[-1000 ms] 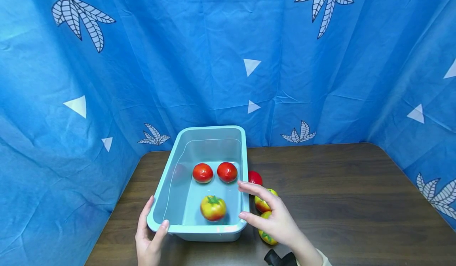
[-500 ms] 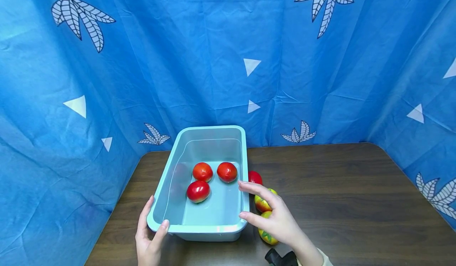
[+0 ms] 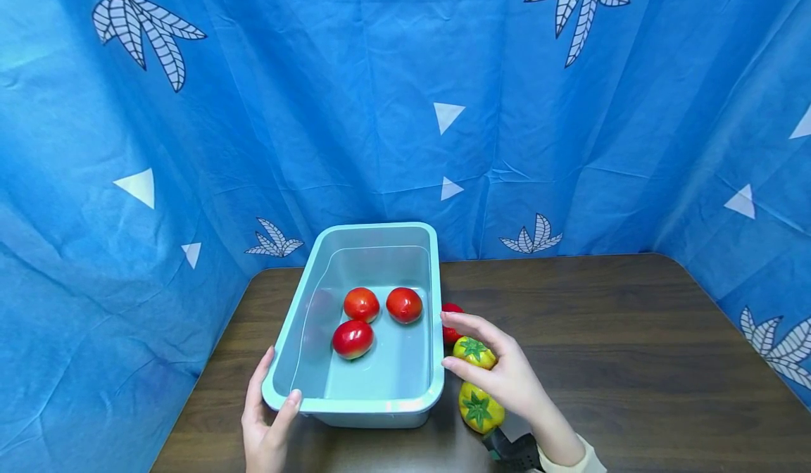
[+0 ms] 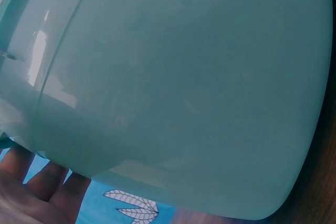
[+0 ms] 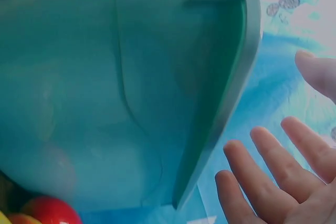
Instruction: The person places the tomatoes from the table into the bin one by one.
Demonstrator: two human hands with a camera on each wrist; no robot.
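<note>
A light blue plastic bin [image 3: 351, 407] stands on the table, with three red tomatoes inside: one at back left [image 3: 362, 305], one at back right [image 3: 404, 305], one nearer the front [image 3: 353, 339]. At its front left corner my left hand [image 3: 267, 417] grips the rim, thumb in front and fingers along the side. In the left wrist view those fingers [image 4: 58, 187] show beside the outer wall. My right hand [image 3: 500, 371], fingers spread and holding nothing, hovers by the right rim. Beneath it lie two yellow tomatoes with green tops [image 3: 474, 352] [image 3: 481, 407] and a partly hidden red tomato [image 3: 452, 325].
Dark wood table [image 3: 602, 346] stretches to the right of the tomatoes. A blue patterned curtain [image 3: 380, 107] hangs behind and at both sides. A black wrist camera [image 3: 514, 452] sits under my right wrist, close to the nearest yellow tomato.
Inside the bin, the front yellow-red tomato has rolled back and left, now showing red. My right hand has moved right, off the rim. The tomatoes outside have turned, showing green tops. My left hand stays.
</note>
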